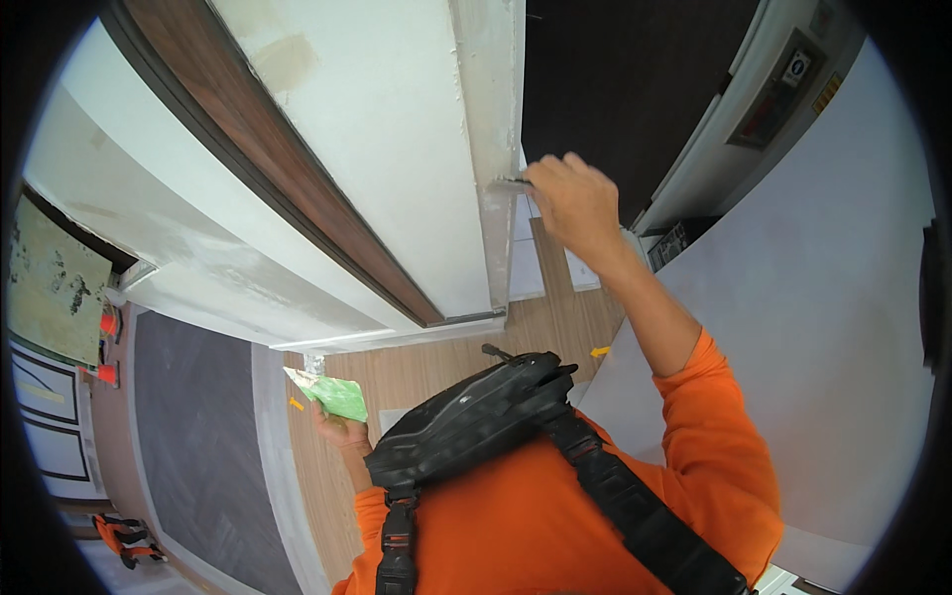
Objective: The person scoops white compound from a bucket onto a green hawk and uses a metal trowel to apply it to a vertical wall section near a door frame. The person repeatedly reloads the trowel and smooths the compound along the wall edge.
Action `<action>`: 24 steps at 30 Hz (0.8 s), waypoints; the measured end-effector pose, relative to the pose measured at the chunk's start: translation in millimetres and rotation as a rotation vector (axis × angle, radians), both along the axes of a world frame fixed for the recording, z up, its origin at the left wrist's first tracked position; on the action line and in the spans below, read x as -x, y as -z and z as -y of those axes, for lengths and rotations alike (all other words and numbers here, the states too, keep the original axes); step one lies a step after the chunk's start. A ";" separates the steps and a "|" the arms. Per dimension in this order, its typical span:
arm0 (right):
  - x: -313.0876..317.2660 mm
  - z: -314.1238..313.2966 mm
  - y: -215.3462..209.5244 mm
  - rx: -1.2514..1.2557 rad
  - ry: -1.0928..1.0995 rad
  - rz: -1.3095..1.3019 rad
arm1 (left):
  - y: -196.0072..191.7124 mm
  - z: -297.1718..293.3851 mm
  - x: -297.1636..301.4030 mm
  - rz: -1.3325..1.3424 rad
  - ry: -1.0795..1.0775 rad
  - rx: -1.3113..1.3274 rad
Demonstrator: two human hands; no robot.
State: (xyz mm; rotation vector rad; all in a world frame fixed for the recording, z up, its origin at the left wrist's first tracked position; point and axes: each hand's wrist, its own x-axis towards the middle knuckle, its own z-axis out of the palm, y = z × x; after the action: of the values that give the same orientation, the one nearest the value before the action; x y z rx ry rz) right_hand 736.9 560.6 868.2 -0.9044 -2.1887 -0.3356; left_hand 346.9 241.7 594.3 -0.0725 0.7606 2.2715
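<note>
My right hand point(583, 203) is closed around the handle of a putty knife point(509, 185). Its flat blade lies at the outer corner of a white wall point(367, 119), where a strip of greyish filler point(486, 129) runs along the edge. Low at the left, my left hand point(339, 428) grips a green filler board point(339, 398) from below. White paste is smeared on the board's far left end. My fingers hide most of the knife's handle.
A dark wood trim point(268, 129) crosses the wall. Beyond the corner stands a dark door point(615, 89); a pale panel point(783, 327) rises at right. A black bag point(471, 407) hangs on my chest. Another person in orange point(124, 535) is at lower left, near small red-orange objects point(108, 325).
</note>
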 end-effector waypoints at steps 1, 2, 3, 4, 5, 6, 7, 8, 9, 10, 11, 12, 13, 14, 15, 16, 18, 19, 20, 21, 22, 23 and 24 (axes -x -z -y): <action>2.6 -3.3 -7.8 -0.032 0.006 -0.034 | 5.0 1.0 3.8 -0.014 0.028 -0.019; 4.6 -6.3 -21.6 -0.062 0.009 -0.069 | 5.0 1.9 6.3 0.005 0.013 0.002; 5.7 -8.4 -37.0 -0.091 0.007 -0.102 | 5.6 4.7 6.6 0.027 -0.006 0.025; 3.4 -13.1 -52.3 -0.142 0.021 -0.162 | 5.0 1.6 4.8 0.051 -0.012 0.049; 2.8 -16.0 -69.1 -0.194 0.027 -0.227 | 6.3 2.8 4.9 0.048 -0.013 0.034; 0.8 -15.7 -83.4 -0.146 0.056 -0.277 | 8.1 3.9 6.2 0.046 -0.015 0.018; -6.2 -14.3 -94.4 -0.025 0.070 -0.250 | 9.5 4.5 6.9 0.045 -0.015 0.000; -14.5 -15.3 -94.0 0.087 0.019 -0.241 | 10.7 6.1 7.5 0.045 -0.013 -0.008; -22.4 -16.8 -93.1 0.199 -0.032 -0.231 | 12.1 7.6 7.2 0.046 -0.012 -0.016; -27.1 -20.1 -85.1 0.220 -0.047 -0.174 | 13.7 9.2 6.8 0.046 -0.012 -0.024; -31.4 -23.5 -69.4 0.240 -0.059 -0.116 | 15.4 10.3 5.0 0.052 -0.011 -0.023; -34.7 -27.9 -52.2 0.262 -0.059 -0.062 | 13.0 5.0 3.8 0.056 0.002 -0.019; -31.7 -30.5 -36.0 0.263 -0.045 -0.099 | 10.7 0.1 1.8 0.060 0.015 -0.015; -26.0 -32.4 -40.5 0.195 -0.023 -0.098 | 8.2 0.4 -0.9 0.046 0.012 -0.002; -20.9 -34.9 -48.2 0.126 0.000 -0.101 | 3.9 0.5 -3.9 0.028 0.011 0.011; -15.6 -35.8 -63.4 -0.001 -0.008 -0.174 | 2.3 1.5 -4.5 0.008 0.001 0.019; -10.4 -28.9 -105.6 -0.141 0.000 -0.231 | 2.7 7.7 -0.5 0.040 -0.024 0.017; -10.6 -24.5 -114.7 -0.223 0.002 -0.261 | 1.9 7.0 0.9 0.058 -0.025 0.018; -13.2 -16.9 -114.8 -0.270 -0.004 -0.268 | 2.3 7.6 -0.1 0.053 -0.042 0.029; -16.6 -7.7 -111.6 -0.319 -0.009 -0.277 | -3.0 5.0 -4.8 0.047 -0.059 0.037; -18.6 0.5 -95.6 -0.246 -0.034 -0.248 | -7.5 4.2 -7.5 0.039 -0.080 0.046; -20.6 8.9 -69.4 -0.172 -0.051 -0.216 | -9.4 2.1 -6.2 0.022 -0.061 0.032; -19.5 17.8 -36.0 -0.049 -0.026 -0.171 | -8.5 1.3 -5.9 0.007 -0.041 0.021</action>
State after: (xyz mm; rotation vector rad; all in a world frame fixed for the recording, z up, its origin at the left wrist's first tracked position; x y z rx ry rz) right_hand 756.4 542.8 904.2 -0.8456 -2.0248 -0.2873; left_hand 352.8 240.4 602.8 -0.1071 0.7856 2.3012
